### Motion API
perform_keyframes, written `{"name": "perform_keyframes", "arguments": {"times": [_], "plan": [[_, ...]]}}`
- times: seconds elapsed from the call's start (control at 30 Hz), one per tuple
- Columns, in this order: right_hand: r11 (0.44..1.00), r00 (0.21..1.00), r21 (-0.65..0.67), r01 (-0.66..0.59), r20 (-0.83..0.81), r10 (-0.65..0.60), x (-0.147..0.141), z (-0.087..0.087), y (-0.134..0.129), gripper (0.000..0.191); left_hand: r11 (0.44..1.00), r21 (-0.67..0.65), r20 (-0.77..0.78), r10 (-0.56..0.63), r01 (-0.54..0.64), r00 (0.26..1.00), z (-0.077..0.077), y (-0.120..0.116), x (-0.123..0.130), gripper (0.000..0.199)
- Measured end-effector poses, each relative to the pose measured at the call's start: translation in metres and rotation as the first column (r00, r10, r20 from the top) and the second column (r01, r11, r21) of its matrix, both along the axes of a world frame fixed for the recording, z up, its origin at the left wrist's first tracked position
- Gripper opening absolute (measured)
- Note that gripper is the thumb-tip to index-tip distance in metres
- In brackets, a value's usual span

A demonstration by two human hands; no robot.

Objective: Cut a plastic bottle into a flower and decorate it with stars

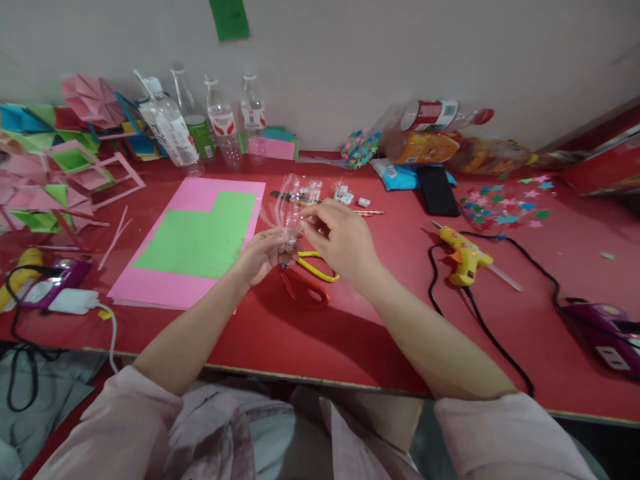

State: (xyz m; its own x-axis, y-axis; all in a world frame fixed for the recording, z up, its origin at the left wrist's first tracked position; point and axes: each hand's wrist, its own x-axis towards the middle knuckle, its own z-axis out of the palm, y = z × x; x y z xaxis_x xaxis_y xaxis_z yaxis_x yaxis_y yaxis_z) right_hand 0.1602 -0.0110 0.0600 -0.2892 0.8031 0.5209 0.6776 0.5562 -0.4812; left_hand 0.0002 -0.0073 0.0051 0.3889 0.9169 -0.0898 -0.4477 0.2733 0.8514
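Observation:
My left hand (267, 253) holds the lower end of a clear plastic piece (293, 203), cut into strips that spread upward and outward. Fingers of my right hand (343, 237) are pinched at the right side of the same piece. Just below my hands lie scissors (319, 267) with one yellow and one red handle, their blades partly hidden. A dark-bladed tool (281, 195) rests behind the plastic. To the left, green paper (200, 237) lies on pink sheets (245, 189).
Plastic bottles (225, 127) stand along the wall, near folded paper shapes (55, 173). At right are a black phone (439, 191), star confetti (510, 203), a yellow glue gun (464, 257) with its cord, lying bottles (430, 147) and a purple power strip (605, 333). Small white pieces (345, 197) lie behind my right hand.

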Motion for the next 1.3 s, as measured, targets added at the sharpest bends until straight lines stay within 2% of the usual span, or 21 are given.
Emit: {"name": "perform_keyframes", "arguments": {"times": [0.17,0.43,0.83,1.1,1.3], "plan": [[0.997,0.998,-0.081,-0.017,-0.067,0.011,0.0,0.001,0.001,0.011,1.0,-0.001,-0.043,0.001,-0.001,0.999,0.0,0.0,0.0,0.025],[0.981,0.967,-0.156,-0.112,-0.244,0.071,-0.003,0.003,-0.004,0.007,1.0,-0.016,0.005,-0.004,0.004,1.0,0.0,0.001,-0.001,0.022],[0.99,0.993,-0.095,-0.102,-0.066,0.096,-0.004,0.0,-0.002,0.01,0.999,-0.045,-0.026,0.002,-0.003,1.0,0.002,0.0,0.0,0.021],[0.982,0.988,-0.127,-0.137,-0.093,0.125,-0.007,-0.004,-0.005,0.012,0.998,-0.048,0.019,0.049,-0.048,0.999,0.002,0.002,-0.001,0.019],[0.969,0.982,-0.185,-0.162,-0.123,0.14,-0.009,-0.007,-0.004,0.013,0.999,-0.033,-0.001,0.026,-0.026,1.0,0.002,0.001,-0.001,0.023]]}}
